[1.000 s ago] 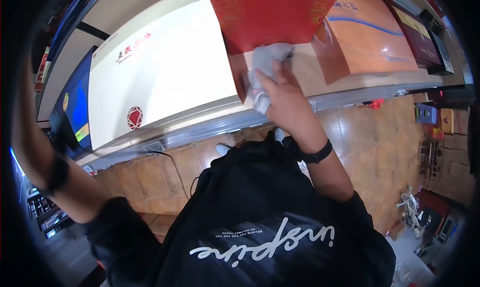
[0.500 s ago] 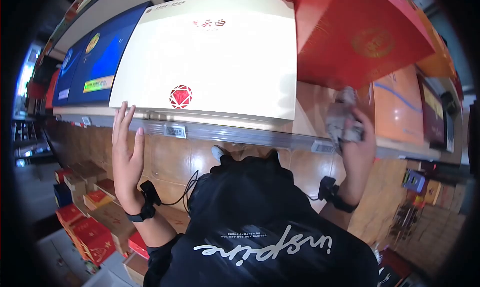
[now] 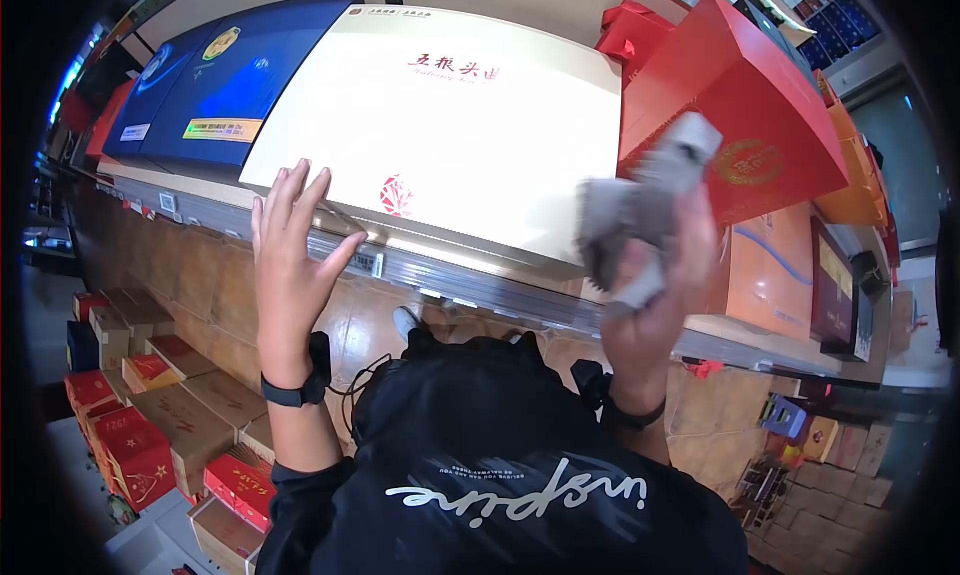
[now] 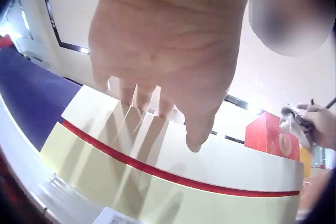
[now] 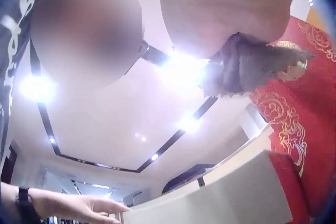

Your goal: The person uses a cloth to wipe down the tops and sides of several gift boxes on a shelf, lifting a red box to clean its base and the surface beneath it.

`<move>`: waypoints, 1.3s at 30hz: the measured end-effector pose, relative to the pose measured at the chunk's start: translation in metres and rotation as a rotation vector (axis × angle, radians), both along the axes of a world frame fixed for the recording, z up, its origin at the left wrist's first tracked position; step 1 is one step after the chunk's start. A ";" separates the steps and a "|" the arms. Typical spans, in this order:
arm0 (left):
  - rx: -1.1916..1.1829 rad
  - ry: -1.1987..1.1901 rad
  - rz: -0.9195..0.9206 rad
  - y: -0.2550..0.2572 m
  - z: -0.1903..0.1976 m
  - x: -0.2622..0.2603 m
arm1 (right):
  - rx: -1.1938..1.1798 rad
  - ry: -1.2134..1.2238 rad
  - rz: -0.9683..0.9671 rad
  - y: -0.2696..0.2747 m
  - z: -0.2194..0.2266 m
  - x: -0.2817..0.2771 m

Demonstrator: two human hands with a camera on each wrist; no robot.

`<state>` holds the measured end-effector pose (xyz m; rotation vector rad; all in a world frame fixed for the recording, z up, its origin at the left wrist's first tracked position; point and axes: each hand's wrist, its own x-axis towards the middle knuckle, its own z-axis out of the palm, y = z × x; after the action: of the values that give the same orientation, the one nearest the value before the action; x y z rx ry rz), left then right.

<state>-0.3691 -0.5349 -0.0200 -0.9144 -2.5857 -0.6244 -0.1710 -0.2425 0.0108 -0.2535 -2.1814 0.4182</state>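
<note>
The shelf (image 3: 480,299) carries blue boxes (image 3: 240,87), a cream box (image 3: 480,145) and an orange box (image 3: 765,280).

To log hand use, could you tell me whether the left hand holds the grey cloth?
No, the right hand holds the grey cloth, while the left hand, fingers extended, is at the white box.

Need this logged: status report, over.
Left hand at front edge of white box. Right hand gripping gray cloth. Possible obstruction: red package beside white box.
</note>
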 end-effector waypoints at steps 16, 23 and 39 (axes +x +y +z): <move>0.218 0.104 -0.030 -0.002 -0.050 -0.028 | -0.253 -0.607 0.214 0.016 0.022 -0.022; 0.403 0.165 -0.072 0.011 -0.052 -0.048 | 0.052 -0.550 -0.026 -0.008 -0.005 -0.056; 0.286 0.133 -0.148 0.001 -0.055 -0.064 | 0.291 -0.808 0.179 -0.080 0.007 -0.135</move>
<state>-0.4328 -0.5337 -0.0749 -1.0180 -2.2526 -0.9130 -0.3061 -0.3225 0.0182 -0.0621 -3.0340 0.0809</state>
